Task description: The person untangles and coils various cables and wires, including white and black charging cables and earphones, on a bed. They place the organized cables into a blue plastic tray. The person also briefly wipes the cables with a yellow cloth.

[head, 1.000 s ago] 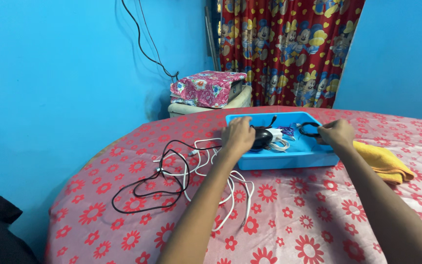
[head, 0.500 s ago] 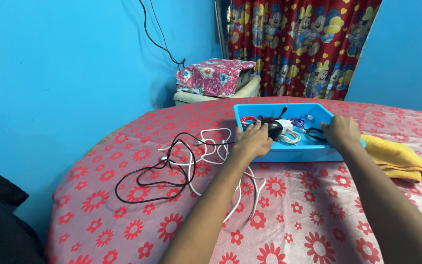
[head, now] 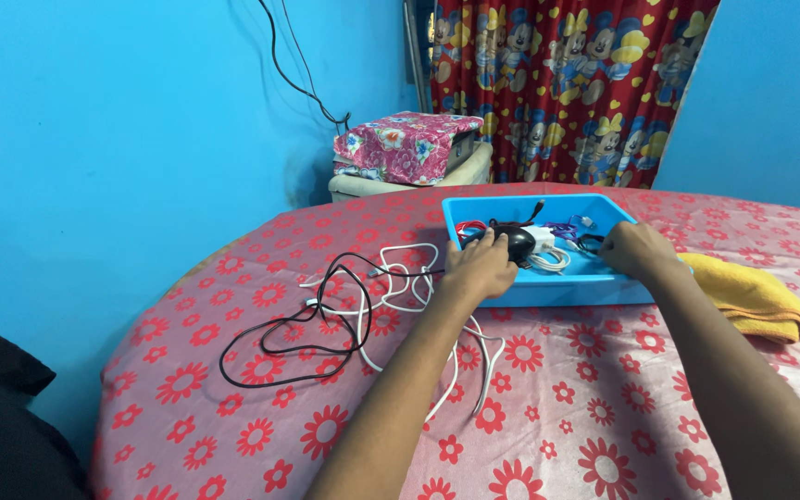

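A blue plastic tray point(head: 567, 289) stands on the round table and holds a black rounded device point(head: 516, 243), a white charger point(head: 539, 237), a coiled white cable point(head: 548, 262) and a small black cable point(head: 590, 243). My left hand point(head: 481, 264) rests on the tray's near left rim, fingers curled over it beside the black device. Over the tray's right end, my right hand point(head: 636, 250) reaches in with its fingertips at the small black cable; whether they grip it is hidden.
A tangle of white cable point(head: 400, 278) and black cable point(head: 280, 347) lies on the red flowered tablecloth point(head: 557, 398) left of the tray. A folded yellow cloth point(head: 752, 296) sits to the tray's right. Behind stand a floral-covered box point(head: 405, 148) and a patterned curtain point(head: 567, 83).
My right hand, which held a black cable coil above the tray's right side, has lowered into the tray and slid slightly left. My left hand came back from inside the tray onto its near rim.
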